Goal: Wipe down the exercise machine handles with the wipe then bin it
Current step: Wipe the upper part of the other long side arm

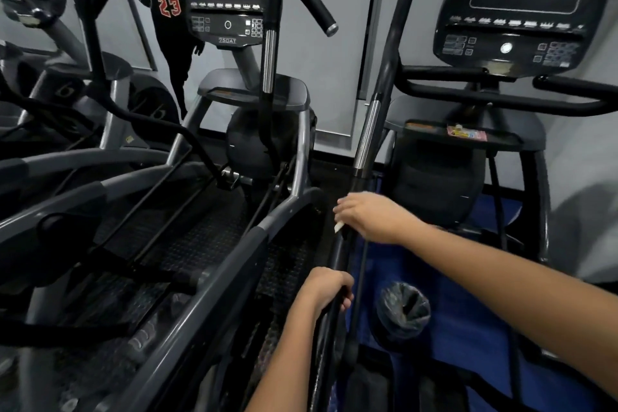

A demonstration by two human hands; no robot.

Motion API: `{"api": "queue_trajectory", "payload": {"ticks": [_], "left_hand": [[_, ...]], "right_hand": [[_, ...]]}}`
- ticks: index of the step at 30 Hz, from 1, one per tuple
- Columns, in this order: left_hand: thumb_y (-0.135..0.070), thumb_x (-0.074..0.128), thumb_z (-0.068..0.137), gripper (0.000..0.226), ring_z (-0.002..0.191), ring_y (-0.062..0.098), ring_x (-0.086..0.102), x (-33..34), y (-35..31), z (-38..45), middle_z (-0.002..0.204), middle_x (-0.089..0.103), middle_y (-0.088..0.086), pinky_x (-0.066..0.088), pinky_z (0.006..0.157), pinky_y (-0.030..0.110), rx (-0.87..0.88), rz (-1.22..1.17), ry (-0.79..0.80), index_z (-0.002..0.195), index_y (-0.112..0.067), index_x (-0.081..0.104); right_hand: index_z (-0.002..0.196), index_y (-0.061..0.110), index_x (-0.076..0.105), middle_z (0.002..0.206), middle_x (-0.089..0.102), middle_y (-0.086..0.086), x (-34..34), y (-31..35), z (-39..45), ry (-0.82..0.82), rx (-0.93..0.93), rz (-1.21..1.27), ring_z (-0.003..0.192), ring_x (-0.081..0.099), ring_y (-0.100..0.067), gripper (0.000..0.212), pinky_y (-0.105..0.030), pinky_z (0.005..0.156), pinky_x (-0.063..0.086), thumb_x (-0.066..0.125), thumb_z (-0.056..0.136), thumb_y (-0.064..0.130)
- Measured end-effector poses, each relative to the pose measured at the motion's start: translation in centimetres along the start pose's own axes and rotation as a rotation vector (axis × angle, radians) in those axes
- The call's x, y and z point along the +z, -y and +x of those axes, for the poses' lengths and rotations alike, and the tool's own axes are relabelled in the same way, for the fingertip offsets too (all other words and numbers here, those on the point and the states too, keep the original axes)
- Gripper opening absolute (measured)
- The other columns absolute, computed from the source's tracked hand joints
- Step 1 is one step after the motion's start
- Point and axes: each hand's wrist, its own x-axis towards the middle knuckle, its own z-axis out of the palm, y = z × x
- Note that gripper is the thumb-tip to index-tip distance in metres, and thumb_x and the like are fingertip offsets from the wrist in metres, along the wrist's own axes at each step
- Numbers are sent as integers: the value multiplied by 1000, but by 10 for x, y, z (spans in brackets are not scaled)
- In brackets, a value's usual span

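Note:
A long black handle bar point(378, 100) with a chrome section rises from the right exercise machine toward its console. My right hand point(371, 216) is wrapped around the bar's lower part, and a white corner of the wipe point(338, 227) pokes out under its fingers. Lower down, my left hand point(329, 288) grips the same black bar. A bin lined with a dark plastic bag point(403, 309) stands on the blue floor just right of my left hand.
A second machine point(230, 20) with console and curved handles stands left, its grey side rail point(214, 281) running beside my left arm. More machines crowd the far left. A pink packet point(466, 132) lies on the right machine's tray. Grey wall behind.

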Motion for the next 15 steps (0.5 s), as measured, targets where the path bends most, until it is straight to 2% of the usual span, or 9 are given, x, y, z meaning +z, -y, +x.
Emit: {"api": "queue_trajectory", "payload": {"ticks": [1, 3, 5, 7, 8, 10, 12, 14, 15], "left_hand": [[-5, 61, 91, 11, 42, 15, 53, 0, 0, 1, 59, 63, 10, 44, 43, 23, 4, -6, -8, 84, 1, 66], [-5, 63, 88, 10, 42, 17, 54, 0, 1, 1, 60, 64, 12, 46, 44, 25, 8, -20, -15, 84, 3, 67], [-7, 66, 78, 18, 43, 18, 55, -1, 0, -1, 62, 64, 12, 46, 46, 25, 30, -14, -11, 91, 5, 68], [-13, 72, 75, 39, 56, 16, 62, -2, 2, 0, 74, 69, 7, 49, 53, 23, 107, 51, -44, 112, -2, 66], [-19, 78, 79, 46, 75, 14, 67, -3, 2, 0, 93, 70, 3, 51, 64, 19, 178, 115, -90, 122, -10, 62], [-38, 82, 85, 67, 113, 16, 61, -6, 3, 4, 126, 57, -1, 48, 90, 22, 364, 253, -240, 141, -18, 52], [-45, 75, 91, 64, 114, 13, 58, -7, 0, 2, 124, 49, -6, 43, 94, 21, 520, 198, -360, 144, -18, 51], [-49, 59, 101, 47, 108, 7, 57, -11, -11, 0, 120, 51, -7, 39, 96, 21, 549, 29, -375, 139, -21, 59], [-56, 52, 102, 47, 109, 6, 57, -13, -17, 3, 122, 56, -7, 41, 99, 24, 532, -51, -348, 134, -24, 64]], "right_hand": [[104, 13, 78, 121, 71, -4, -8, -5, 4, -81, 43, 4, 116, 62, -29, 24, -45, 102, 49, 56, 99, 19], [94, 15, 78, 106, 62, -1, -21, -3, 11, -259, 262, 139, 98, 55, -24, 24, -38, 91, 47, 57, 99, 24], [83, 25, 76, 89, 54, 4, -30, 10, 16, -325, 532, 442, 86, 50, -14, 27, -31, 84, 41, 56, 101, 27], [68, 29, 69, 74, 57, 9, -35, 23, 17, -303, 767, 820, 74, 51, -7, 37, -29, 72, 41, 53, 101, 25], [68, 26, 70, 73, 60, 9, -32, 28, 16, -303, 851, 979, 72, 53, -8, 37, -28, 70, 43, 53, 101, 23], [79, 18, 75, 75, 64, 4, -27, 36, 13, -336, 948, 1198, 73, 57, -13, 30, -29, 69, 49, 52, 98, 18], [84, 14, 73, 76, 64, -1, -26, 43, 11, -373, 1005, 1355, 71, 60, -15, 25, -28, 66, 53, 51, 96, 13], [83, 16, 70, 78, 65, -2, -29, 48, 10, -372, 1043, 1444, 71, 62, -14, 23, -29, 66, 55, 50, 94, 11], [84, 15, 70, 79, 67, -3, -31, 50, 10, -351, 1050, 1472, 73, 64, -15, 23, -29, 67, 56, 50, 94, 11]]}}
